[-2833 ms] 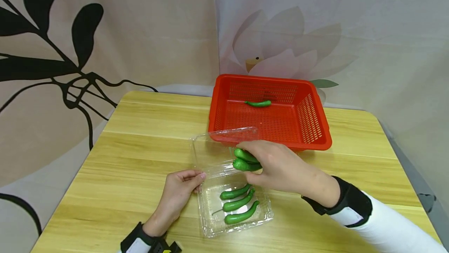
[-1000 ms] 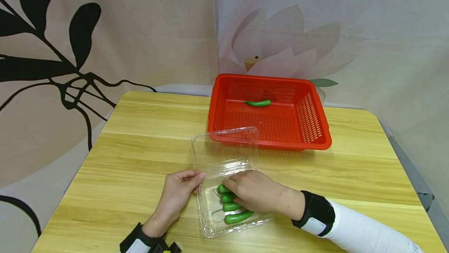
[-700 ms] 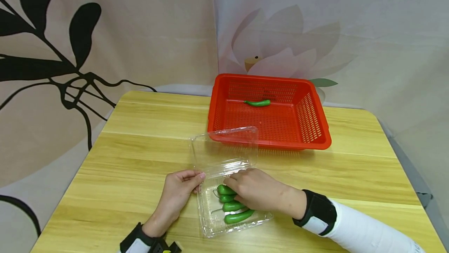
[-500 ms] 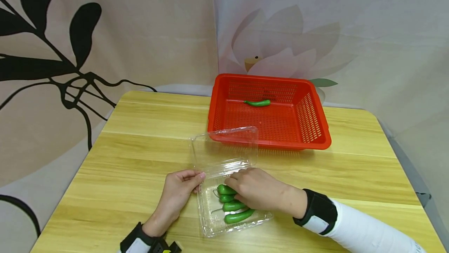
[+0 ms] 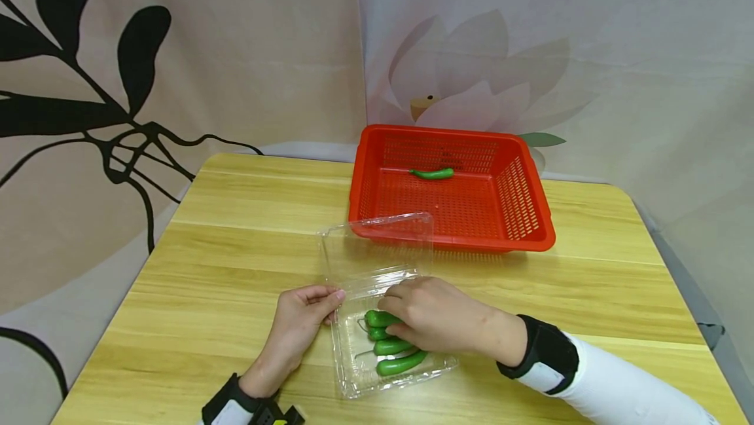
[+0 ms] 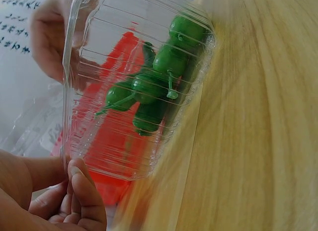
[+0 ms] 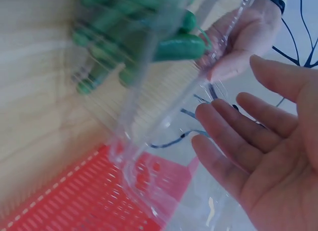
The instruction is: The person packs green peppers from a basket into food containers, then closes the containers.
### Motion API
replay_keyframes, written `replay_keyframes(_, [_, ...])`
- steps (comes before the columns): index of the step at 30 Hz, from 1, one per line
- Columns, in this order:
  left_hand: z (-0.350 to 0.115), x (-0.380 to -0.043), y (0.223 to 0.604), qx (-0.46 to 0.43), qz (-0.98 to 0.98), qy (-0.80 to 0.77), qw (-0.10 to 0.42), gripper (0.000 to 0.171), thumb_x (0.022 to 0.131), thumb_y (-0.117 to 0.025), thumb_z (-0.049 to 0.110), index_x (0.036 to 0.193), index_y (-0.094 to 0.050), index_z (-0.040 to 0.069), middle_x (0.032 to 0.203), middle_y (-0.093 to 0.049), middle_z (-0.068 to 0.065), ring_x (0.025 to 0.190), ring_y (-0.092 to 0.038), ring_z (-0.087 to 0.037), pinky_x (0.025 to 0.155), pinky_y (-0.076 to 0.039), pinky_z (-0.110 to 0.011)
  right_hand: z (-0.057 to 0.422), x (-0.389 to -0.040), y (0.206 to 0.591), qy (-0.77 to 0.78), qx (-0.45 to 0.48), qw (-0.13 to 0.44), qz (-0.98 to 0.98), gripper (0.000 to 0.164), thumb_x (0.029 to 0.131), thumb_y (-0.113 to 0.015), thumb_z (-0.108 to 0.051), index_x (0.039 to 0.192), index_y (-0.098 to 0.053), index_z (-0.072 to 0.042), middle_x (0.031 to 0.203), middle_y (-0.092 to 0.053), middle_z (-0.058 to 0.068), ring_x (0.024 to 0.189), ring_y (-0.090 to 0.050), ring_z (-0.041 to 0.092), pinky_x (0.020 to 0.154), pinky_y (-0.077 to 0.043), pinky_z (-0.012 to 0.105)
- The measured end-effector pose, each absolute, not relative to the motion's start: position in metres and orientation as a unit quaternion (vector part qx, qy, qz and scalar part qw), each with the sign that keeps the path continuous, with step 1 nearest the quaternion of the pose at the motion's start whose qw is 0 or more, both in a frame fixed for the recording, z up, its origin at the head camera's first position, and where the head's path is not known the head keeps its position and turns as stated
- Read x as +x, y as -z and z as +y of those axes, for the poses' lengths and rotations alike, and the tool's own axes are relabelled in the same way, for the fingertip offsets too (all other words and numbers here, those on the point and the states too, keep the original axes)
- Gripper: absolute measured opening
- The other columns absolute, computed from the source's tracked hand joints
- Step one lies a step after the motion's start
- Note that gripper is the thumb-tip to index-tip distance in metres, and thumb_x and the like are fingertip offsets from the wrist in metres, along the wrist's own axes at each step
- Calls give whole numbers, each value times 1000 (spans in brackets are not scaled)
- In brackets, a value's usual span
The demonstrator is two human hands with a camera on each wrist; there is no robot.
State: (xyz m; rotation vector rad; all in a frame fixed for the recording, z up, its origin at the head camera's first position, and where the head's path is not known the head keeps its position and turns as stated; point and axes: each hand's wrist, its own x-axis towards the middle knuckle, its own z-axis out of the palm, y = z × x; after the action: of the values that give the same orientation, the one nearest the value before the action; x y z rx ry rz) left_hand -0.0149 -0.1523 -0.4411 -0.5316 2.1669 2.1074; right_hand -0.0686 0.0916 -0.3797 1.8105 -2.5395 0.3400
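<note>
Thumb and fingers of my left hand [image 5: 297, 323] pinch the left rim of a clear plastic clamshell container [image 5: 349, 372], whose lid [image 5: 377, 248] is folded back. Several green chili peppers [image 5: 399, 365] lie side by side in the tray, their right ends partly hidden by my right hand [image 5: 438, 314]. That hand hovers at the tray's right side, over the upper peppers. In the right wrist view the right palm [image 7: 273, 161] is bare, with its fingers spread loosely. Through the tray wall, the left wrist view shows the peppers' stem ends [image 6: 144, 89].
A red perforated basket [image 5: 495, 243] stands behind the container, with one green chili pepper [image 5: 432, 175] in it. The open lid overlaps the basket's front left corner. Both lie on a wooden table [image 5: 235, 228] with a printed cloth [image 5: 283, 52] behind.
My right hand has brought two peppers from above down into the tray, and they now lie with the others. Lately it has let go and shifted slightly right. My left hand has stayed put.
</note>
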Motion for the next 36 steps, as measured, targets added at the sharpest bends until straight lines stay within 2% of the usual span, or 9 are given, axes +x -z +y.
replay_keyframes(7, [-153,-15,442,-168,705,-688,33,18,91,-81,5,102,-77,-8,79,-73,-13,60,-60,-12,57,-53,-22,95,-74,364,-155,583,21,-797,21,98,-77,-25,113,-73,-11,105,-72,-3,96,-69,10,87,-58,27])
replay_keyframes(13, [-153,-15,443,-169,704,-689,32,17,91,-82,4,102,-77,-8,80,-73,-13,60,-60,-12,57,-53,-22,102,-84,341,-184,579,58,-792,24,95,-81,-26,110,-73,-9,103,-72,-2,91,-69,12,84,-59,29])
replay_keyframes(19, [-153,-14,442,-170,701,-692,30,17,91,-81,3,102,-77,-9,80,-73,-14,60,-61,-12,57,-54,-23,112,-99,314,-210,552,70,-804,25,91,-85,-22,110,-74,-10,105,-75,-1,98,-71,15,89,-60,34])
replay_keyframes(30, [-153,-15,441,-170,707,-686,33,15,91,-81,5,101,-77,-7,80,-73,-15,62,-61,-13,57,-54,-23,121,-128,287,-208,511,95,-828,25,91,-85,-22,109,-76,-8,104,-76,2,95,-72,17,83,-62,37])
replay_keyframes(36, [-153,-15,440,-171,708,-684,35,15,92,-81,5,100,-77,-7,79,-73,-14,62,-61,-13,57,-54,-23,123,-146,278,-215,483,87,-845,24,92,-83,-20,110,-77,-6,102,-76,3,92,-72,19,81,-61,38])
